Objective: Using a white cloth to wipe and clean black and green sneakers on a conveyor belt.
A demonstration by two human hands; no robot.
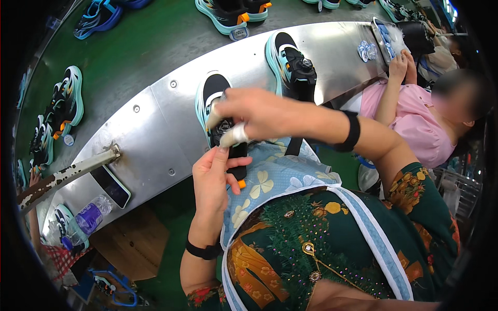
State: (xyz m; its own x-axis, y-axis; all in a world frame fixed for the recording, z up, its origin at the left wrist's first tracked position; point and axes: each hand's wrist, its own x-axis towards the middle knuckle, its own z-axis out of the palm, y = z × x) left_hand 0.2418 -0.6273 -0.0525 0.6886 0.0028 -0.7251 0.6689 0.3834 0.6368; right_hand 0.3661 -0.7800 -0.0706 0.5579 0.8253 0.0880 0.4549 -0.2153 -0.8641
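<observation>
Steel bench [161, 147]: I see bare metal left of shoe [216, 84], second shoe [301, 70] right. Shoe lies at near edge, under right hand [254, 111], just beyond left hand [207, 179]. Right thumb [236, 135] and forefinger [213, 115] apart, left fingertips [222, 152] close together; can't tell whether either clamps shoe.

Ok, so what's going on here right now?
A person has both hands at a black, white and turquoise shoe on a metal table. The right hand, pale wraps on some fingers, reaches over the shoe; the left hand works close beside it. Exactly what they grip is unclear. A similar shoe stands to the right, untouched; more shoes sit on a green surface.
</observation>
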